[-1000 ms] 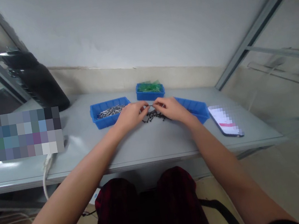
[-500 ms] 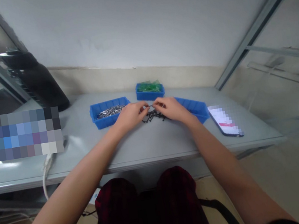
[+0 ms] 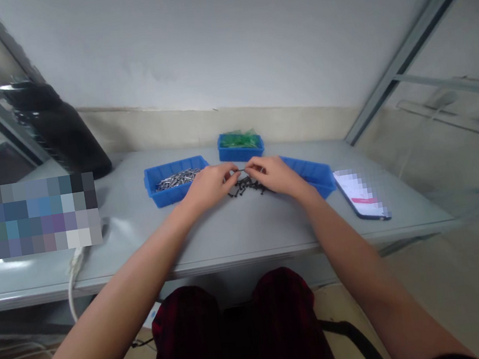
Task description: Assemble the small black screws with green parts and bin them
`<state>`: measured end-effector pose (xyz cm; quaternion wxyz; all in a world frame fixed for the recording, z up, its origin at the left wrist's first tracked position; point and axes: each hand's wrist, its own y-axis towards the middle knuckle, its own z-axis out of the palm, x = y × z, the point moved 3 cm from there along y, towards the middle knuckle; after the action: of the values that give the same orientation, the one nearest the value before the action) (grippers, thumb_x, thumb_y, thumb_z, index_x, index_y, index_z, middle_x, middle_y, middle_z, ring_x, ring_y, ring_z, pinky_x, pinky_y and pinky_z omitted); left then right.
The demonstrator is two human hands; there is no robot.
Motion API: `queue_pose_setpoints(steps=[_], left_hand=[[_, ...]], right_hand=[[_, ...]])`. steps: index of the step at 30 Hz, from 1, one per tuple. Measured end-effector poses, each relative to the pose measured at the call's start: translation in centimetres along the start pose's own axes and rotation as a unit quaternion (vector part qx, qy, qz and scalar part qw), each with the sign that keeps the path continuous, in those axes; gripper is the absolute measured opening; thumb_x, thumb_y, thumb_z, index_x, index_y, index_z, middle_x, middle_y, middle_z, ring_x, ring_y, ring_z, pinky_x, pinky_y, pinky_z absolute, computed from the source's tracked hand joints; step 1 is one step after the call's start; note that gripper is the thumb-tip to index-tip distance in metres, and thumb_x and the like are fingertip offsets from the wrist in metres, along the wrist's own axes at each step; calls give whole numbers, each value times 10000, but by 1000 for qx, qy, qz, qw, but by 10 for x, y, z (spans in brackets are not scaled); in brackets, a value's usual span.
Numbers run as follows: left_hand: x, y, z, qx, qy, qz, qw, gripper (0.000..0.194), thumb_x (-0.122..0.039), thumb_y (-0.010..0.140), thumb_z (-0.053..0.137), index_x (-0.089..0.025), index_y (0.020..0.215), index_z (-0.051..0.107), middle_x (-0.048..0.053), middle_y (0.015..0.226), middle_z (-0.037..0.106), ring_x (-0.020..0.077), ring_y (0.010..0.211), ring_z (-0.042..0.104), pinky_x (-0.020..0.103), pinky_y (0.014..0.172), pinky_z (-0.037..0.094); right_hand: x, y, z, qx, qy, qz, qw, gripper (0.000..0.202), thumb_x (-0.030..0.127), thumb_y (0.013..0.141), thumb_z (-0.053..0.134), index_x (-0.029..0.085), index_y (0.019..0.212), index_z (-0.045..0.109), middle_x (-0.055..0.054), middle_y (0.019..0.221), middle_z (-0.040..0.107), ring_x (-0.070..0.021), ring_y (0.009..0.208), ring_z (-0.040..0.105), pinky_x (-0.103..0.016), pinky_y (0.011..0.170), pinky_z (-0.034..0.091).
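Observation:
A thin dark screw (image 3: 242, 171) is held level between my two hands, in the middle of the table. My left hand (image 3: 210, 185) pinches its left end, and the fingertips of my right hand (image 3: 275, 175) are closed on its right end. Just below the fingers lies a loose pile of black screws (image 3: 247, 185) on the tabletop. Beside my left hand stands a blue bin (image 3: 168, 200) with many silver metal pins or screws (image 3: 176, 180). Another blue bin (image 3: 313, 173) sits behind my right hand, which hides part of it.
Green plastic bags (image 3: 240, 140) fill a small blue bin (image 3: 240, 155) near the wall. A phone (image 3: 361, 196) lies at the right, and a black bottle (image 3: 66, 133) stands at the left. A white cable (image 3: 72, 273) hangs over the front edge of the grey table (image 3: 239, 236).

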<state>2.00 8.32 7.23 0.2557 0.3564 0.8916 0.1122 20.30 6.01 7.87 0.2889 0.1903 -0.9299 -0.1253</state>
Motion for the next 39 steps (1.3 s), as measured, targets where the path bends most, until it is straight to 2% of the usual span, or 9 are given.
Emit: queue_pose_setpoints(steps=[39], left_hand=[[-3,0,-3,7,-9,6,1000,321,-353,959,476,-181,1086,716,70,896,746,172,715,627,281,659,422]], right_hand=[[-1,0,-1,-6,4,-14,1000,260,386,944,476,215,889,663,-36,844,702,-180,734,604,-280,671,393]])
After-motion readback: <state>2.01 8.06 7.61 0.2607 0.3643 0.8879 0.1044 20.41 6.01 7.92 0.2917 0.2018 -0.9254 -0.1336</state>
